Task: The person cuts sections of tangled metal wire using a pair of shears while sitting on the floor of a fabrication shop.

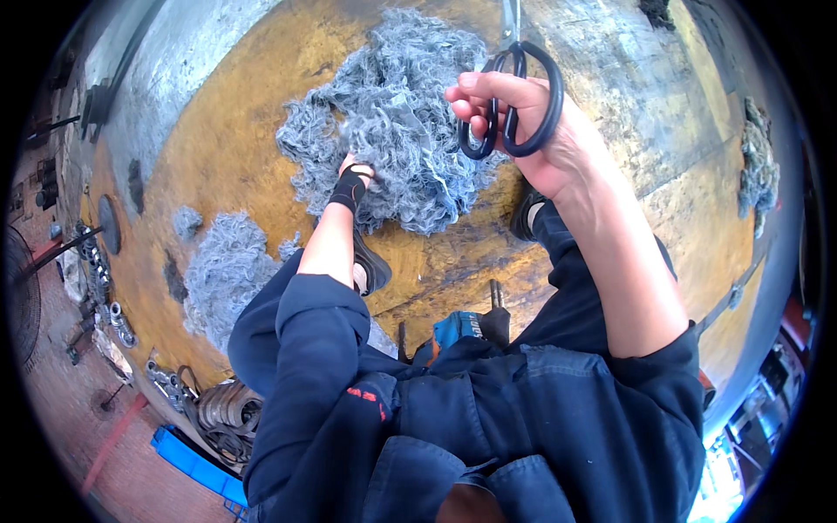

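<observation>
A large heap of grey-blue shredded fibre [410,131] lies on the yellow-brown surface in front of me. My left hand [356,172], with a black wrap round its wrist, reaches into the near left side of this heap. Its fingers are buried in the fibre, so what they do is hidden. Raised above the heap's right side, my right hand [551,170] is closed round scissors [556,91] with big black loop handles. The scissors' metal blades point away from me, and their tips run out of the picture at the top.
A smaller pile of grey fibre [227,270] sits to the left, with a small tuft [186,222] beside it. Another fibre clump [757,166] is at the far right edge. Coiled metal parts [228,408] and a blue container [199,466] stand at lower left.
</observation>
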`<state>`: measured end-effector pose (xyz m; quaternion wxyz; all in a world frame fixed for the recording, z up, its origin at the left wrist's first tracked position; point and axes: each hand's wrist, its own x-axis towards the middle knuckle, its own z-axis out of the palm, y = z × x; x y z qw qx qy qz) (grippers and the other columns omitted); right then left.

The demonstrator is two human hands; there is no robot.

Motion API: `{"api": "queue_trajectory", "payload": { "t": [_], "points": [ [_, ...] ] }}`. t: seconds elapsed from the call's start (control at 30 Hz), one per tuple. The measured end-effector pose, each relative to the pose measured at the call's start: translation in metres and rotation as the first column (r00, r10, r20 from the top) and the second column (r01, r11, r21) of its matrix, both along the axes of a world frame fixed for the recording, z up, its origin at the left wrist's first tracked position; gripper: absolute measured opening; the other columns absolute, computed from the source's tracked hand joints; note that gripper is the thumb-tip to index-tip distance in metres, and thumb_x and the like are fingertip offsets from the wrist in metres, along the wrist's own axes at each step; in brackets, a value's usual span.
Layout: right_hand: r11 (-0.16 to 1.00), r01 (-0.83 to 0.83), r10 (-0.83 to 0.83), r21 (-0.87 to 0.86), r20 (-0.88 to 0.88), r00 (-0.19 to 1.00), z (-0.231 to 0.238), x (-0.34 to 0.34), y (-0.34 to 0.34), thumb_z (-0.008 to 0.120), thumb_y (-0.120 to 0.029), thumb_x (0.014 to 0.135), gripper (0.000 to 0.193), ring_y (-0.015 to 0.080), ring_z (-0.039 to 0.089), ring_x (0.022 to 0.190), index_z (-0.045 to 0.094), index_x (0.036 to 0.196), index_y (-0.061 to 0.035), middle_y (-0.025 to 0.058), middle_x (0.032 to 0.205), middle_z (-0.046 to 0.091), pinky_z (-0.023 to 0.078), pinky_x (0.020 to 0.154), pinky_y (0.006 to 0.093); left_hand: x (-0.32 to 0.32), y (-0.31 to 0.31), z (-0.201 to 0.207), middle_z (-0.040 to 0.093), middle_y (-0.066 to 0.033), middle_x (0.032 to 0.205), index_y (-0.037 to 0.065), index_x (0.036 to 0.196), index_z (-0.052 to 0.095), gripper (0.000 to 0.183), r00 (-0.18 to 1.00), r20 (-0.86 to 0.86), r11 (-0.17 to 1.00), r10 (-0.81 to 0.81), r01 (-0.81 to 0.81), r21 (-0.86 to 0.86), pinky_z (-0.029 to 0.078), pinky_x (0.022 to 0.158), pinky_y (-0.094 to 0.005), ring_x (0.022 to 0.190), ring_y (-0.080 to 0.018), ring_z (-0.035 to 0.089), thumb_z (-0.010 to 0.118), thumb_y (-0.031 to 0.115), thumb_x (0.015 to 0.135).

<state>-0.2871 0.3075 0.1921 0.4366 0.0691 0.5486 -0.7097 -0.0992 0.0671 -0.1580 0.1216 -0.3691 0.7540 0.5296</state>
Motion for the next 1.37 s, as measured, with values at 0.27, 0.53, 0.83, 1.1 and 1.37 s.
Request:
{"api": "queue_trajectory", "payload": {
  "t": [0.27, 0.53, 0.83, 1.1, 1.37],
  "points": [
    [1.0, -0.029, 0.028, -0.001, -0.158, 0.987, 0.001, 0.003, 0.01, 0.065, -0.014, 0.077, 0.024, 0.0122, 0.059, 0.072, 0.062, 0.089, 0.0059, 0.0107, 0.082, 0.063, 0.047, 0.063, 0.0203, 0.018, -0.053, 0.156, 0.064, -0.0094, 0.102, -0.004, 0.106, 0.06, 0.052, 0.999, 0.008, 0.992, 0.041, -0.04, -0.123, 0.044, 0.083, -0.0302, 0.09, -0.0174, 0.059, 0.075, 0.031, 0.071],
    [0.995, -0.091, 0.099, 0.037, -0.364, 0.926, 0.002, -0.002, 0.012, 0.07, -0.028, 0.076, 0.035, 0.0106, 0.057, 0.066, 0.061, 0.089, 0.0032, 0.0093, 0.077, 0.063, 0.047, 0.061, 0.0215, 0.026, -0.066, 0.352, 0.063, -0.0088, 0.105, 0.0, 0.113, 0.057, 0.039, 0.866, -0.326, 0.908, 0.379, -0.28, 0.31, 0.048, 0.082, -0.0334, 0.094, -0.0194, 0.06, 0.069, 0.018, 0.08],
    [0.929, -0.367, 0.349, 0.055, -0.465, 0.814, 0.017, 0.014, -0.005, 0.057, -0.078, 0.062, 0.097, 0.0278, 0.057, 0.1, 0.055, 0.105, 0.0096, 0.023, 0.106, 0.055, 0.053, 0.079, 0.0371, 0.018, -0.003, 0.445, 0.061, -0.0146, 0.107, -0.002, 0.116, 0.053, 0.037, 0.787, -0.361, 0.777, 0.501, -0.225, 0.588, 0.052, 0.079, -0.0384, 0.093, -0.025, 0.062, 0.061, 0.019, 0.086],
    [0.853, -0.404, 0.387, -0.33, -0.118, 0.914, 0.011, 0.053, -0.011, 0.064, -0.071, 0.064, 0.08, 0.0175, 0.061, 0.07, 0.063, 0.099, 0.001, 0.008, 0.08, 0.063, 0.053, 0.064, 0.036, -0.012, 0.107, 0.427, 0.061, -0.0087, 0.108, 0.002, 0.117, 0.054, 0.036, 0.847, -0.52, 0.98, 0.105, 0.001, 0.2, 0.046, 0.086, -0.0315, 0.098, -0.0173, 0.057, 0.063, 0.007, 0.082],
    [0.928, -0.297, 0.275, -0.225, -0.123, 0.953, -0.002, 0.032, -0.01, 0.061, -0.009, 0.083, 0.018, 0.0161, 0.064, 0.069, 0.067, 0.097, 0.0007, 0.0111, 0.085, 0.067, 0.052, 0.063, 0.0249, -0.006, 0.13, 0.394, 0.061, -0.0066, 0.1, -0.001, 0.114, 0.053, 0.042, 0.849, -0.528, 0.975, -0.009, 0.125, 0.185, 0.044, 0.081, -0.0266, 0.09, -0.0113, 0.055, 0.07, 0.011, 0.077]
  ]
}}
